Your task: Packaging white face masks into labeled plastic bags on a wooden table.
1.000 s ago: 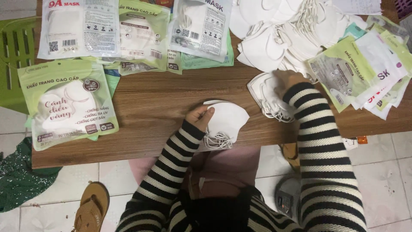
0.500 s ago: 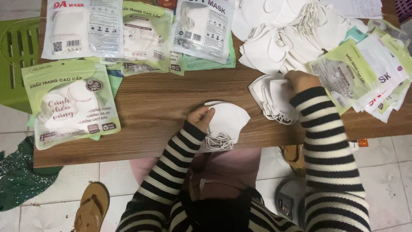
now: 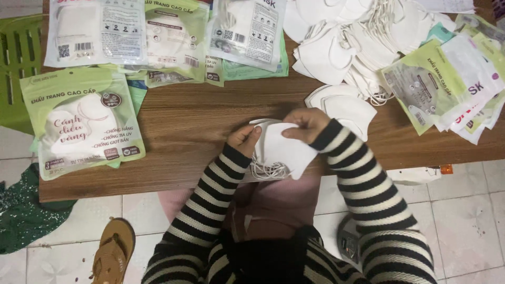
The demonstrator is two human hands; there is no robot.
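A small stack of white folded face masks lies at the near edge of the wooden table, ear loops trailing at its bottom. My left hand presses on the stack's left side. My right hand holds a white mask by its top edge and lays it onto the stack. Both sleeves are black-and-white striped. A second short stack of white masks sits just right of my right hand.
A large heap of loose white masks fills the far right. Empty printed pouches fan out at the right edge. Filled mask packets lie left and along the back. A green plastic stool, a sandal on the tiled floor.
My right hand left the short stack on the right and came left with a mask to the stack under my left hand.
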